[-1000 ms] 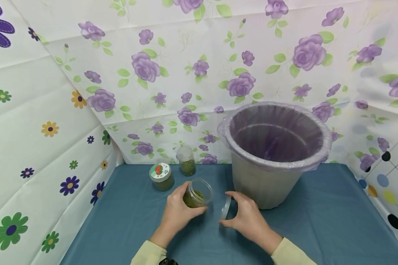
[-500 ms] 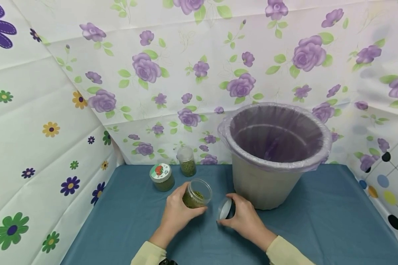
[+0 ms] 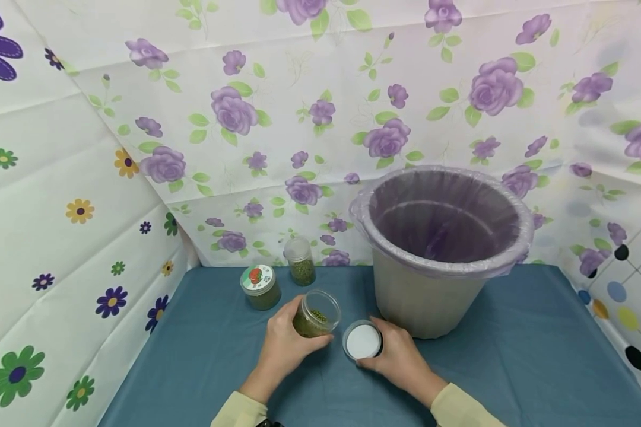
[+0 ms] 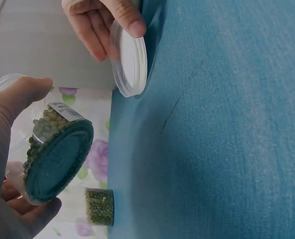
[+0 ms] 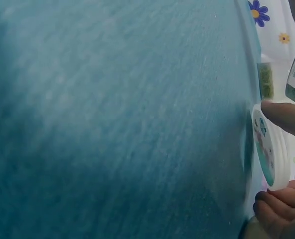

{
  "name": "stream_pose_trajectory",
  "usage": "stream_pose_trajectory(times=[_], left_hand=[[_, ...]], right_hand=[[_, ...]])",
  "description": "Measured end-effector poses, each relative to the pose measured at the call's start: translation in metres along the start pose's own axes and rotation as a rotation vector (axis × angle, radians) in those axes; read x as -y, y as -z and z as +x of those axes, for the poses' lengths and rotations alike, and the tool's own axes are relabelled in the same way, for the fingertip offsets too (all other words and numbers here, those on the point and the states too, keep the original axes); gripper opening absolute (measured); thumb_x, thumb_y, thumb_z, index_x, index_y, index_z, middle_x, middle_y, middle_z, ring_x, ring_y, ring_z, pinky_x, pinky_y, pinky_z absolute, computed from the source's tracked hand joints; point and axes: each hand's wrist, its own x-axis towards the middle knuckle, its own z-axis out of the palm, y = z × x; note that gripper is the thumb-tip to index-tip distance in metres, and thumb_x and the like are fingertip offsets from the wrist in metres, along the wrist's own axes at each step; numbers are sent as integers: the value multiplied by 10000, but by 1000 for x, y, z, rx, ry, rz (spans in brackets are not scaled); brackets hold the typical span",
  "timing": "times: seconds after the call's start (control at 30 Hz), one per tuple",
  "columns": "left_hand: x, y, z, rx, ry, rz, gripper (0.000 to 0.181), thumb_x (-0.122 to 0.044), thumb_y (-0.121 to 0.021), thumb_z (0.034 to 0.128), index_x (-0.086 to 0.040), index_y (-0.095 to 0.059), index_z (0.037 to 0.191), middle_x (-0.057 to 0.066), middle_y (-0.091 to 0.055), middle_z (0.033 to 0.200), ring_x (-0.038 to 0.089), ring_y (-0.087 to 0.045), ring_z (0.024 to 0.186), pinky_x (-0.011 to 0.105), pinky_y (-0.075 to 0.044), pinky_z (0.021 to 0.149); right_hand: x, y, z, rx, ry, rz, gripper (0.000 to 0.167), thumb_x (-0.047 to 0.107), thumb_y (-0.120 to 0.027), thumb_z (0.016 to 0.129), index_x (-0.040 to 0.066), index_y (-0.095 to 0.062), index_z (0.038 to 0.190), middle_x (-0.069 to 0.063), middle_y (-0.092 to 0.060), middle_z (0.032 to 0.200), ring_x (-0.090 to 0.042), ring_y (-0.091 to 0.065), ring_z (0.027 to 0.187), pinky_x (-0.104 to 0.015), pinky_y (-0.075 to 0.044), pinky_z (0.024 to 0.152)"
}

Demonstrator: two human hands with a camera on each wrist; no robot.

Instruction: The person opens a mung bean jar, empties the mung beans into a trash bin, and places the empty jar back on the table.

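My left hand grips a clear open-topped jar of green beans, tilted with its mouth to the right. In the left wrist view, the jar's base and a barcode label show, and the jar is off the table. My right hand pinches a round lid by its rim, just right of the jar. Its white underside faces up toward the head camera; the printed top shows in the right wrist view. Whether the lid touches the table I cannot tell.
Behind my left hand stand a lidded jar with a red picture on its lid and a taller clear jar partly filled with green beans. A large grey bucket with a purple liner stands back right. Floral sheets rise behind.
My right hand has turned the lid from edge-on to underside up and shifted it slightly left and nearer me. My left hand and the jar stay nearly still.
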Motion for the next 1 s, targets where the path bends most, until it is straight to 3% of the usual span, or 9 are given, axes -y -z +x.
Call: stream_pose_trajectory(times=[0.4,1.0], left_hand=[[0,1,-1,13,4,-12,822,-556,-820,583,-362,-460,1296,-151,-574,1153,46,-582,1048,309,-530,845],[-2,4,-1,-2,9,-19,804,-556,-827,566,-379,-474,1266,-178,-573,1120,10,-576,1021,295,-532,820]], right_hand=[[0,-3,0,8,-20,-139,818,477,-875,520,67,-614,1177,-61,-650,1059,-187,-596,938,-400,-515,796],[2,-2,-2,58,-47,-151,842,457,-870,553,44,-571,1224,-90,-602,1132,-246,-560,1030,-445,-497,849]])
